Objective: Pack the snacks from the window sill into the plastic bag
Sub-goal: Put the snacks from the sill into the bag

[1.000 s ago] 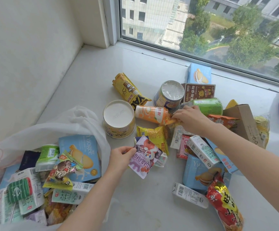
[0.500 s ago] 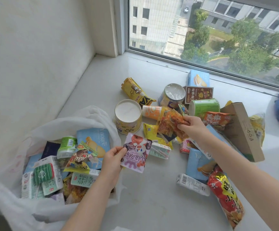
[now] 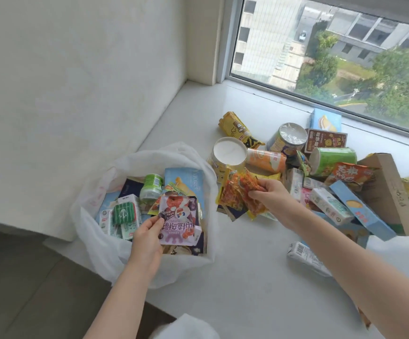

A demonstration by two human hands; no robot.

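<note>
A white plastic bag (image 3: 105, 243) lies open at the sill's left edge with several snacks inside. My left hand (image 3: 147, 237) holds a purple rabbit-print packet (image 3: 177, 221) over the bag's opening. My right hand (image 3: 270, 195) grips a bunch of orange and yellow snack packets (image 3: 237, 192) just above the sill, right of the bag. More snacks lie in a heap further right: a white-lidded tub (image 3: 229, 152), an orange tube (image 3: 265, 159), a green can (image 3: 333, 159) and blue boxes (image 3: 360, 211).
The white window sill (image 3: 247, 277) ends at a wall on the left and the window frame (image 3: 321, 101) behind. A brown cardboard box (image 3: 389, 194) leans at the right. A white carton (image 3: 306, 256) lies alone near my right forearm. Floor shows at lower left.
My left hand carried the purple packet leftward to above the bag. My right hand lifted the orange packets from the heap and moved them left toward the bag.
</note>
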